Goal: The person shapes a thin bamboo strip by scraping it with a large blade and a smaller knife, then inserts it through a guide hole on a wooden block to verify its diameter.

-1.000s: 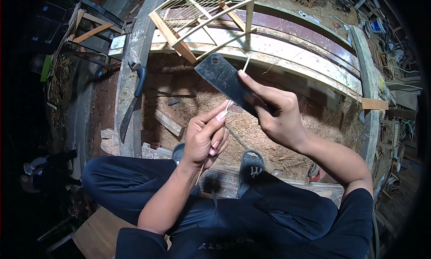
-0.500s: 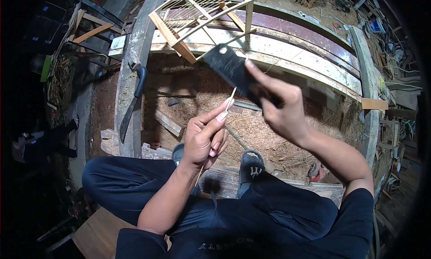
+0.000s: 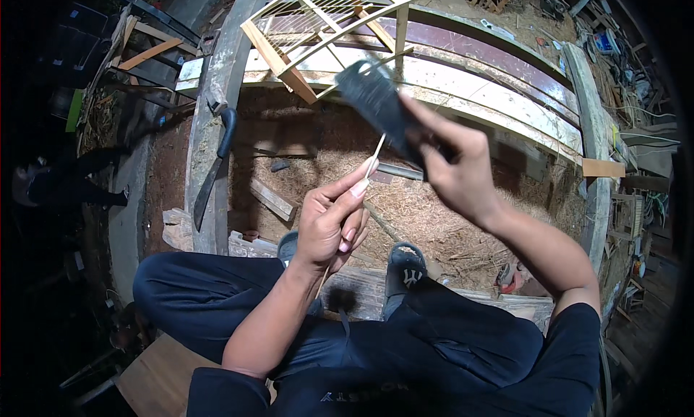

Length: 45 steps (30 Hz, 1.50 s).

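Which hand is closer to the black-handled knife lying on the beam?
Left. The left hand, pinching a thin stick, is to the right of the black-handled knife, not touching it. The right hand, holding a dark cleaver, is farther right.

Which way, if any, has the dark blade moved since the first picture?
Yes: the dark blade moved up and right, judged against the slatted wooden frame.

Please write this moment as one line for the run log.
left hand: pinches thin stick | right hand: grips dark blade | nearby: knife on left beam
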Each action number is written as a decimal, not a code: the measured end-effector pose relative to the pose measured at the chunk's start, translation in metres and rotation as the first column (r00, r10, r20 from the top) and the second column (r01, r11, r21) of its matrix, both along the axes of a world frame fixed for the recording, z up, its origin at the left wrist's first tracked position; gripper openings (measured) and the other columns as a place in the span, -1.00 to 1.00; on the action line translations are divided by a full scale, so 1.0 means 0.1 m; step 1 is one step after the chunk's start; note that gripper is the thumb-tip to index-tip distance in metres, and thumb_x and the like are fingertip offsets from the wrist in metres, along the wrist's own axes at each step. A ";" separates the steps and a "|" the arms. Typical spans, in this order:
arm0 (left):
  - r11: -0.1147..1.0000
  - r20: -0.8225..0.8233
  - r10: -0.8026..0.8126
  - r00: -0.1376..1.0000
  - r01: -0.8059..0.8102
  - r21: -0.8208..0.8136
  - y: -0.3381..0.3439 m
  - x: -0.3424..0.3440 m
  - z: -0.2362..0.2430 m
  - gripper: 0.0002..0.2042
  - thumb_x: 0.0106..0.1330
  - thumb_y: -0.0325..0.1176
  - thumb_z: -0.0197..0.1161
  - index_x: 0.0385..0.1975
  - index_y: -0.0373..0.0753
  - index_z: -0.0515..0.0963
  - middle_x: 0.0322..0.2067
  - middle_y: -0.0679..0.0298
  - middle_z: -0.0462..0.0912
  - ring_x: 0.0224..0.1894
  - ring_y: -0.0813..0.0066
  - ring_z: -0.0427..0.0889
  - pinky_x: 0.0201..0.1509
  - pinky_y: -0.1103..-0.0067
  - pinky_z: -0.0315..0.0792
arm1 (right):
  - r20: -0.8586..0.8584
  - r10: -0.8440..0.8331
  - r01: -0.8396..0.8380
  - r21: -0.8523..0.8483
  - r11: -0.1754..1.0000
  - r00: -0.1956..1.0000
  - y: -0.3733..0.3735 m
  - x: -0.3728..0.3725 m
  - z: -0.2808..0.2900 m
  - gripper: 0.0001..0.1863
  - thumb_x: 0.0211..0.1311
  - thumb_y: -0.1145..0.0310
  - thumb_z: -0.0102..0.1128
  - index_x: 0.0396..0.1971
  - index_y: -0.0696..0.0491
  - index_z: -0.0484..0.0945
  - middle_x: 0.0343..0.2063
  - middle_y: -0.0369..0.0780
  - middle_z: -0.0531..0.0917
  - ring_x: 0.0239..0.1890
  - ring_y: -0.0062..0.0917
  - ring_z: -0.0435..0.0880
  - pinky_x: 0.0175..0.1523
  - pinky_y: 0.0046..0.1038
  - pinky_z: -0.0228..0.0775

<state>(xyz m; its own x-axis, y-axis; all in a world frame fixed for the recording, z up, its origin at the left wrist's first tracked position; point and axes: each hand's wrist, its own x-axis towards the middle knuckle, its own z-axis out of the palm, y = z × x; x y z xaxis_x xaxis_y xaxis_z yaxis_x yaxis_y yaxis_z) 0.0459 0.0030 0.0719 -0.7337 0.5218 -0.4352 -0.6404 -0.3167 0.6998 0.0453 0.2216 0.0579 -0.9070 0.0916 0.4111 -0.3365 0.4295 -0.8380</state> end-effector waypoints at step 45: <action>0.998 0.024 0.011 1.000 -0.009 -0.067 0.02 0.00 -0.01 -0.64 0.52 -0.44 0.14 0.28 -0.27 0.51 -0.83 0.47 0.28 -0.85 0.75 0.14 -0.76 0.69 0.06 | 0.130 -0.008 0.009 -0.011 1.000 0.992 0.04 0.03 0.10 -0.18 0.01 0.81 0.11 0.35 -0.09 0.49 -0.17 0.07 0.75 -0.18 -0.44 0.81 -0.06 -0.44 0.62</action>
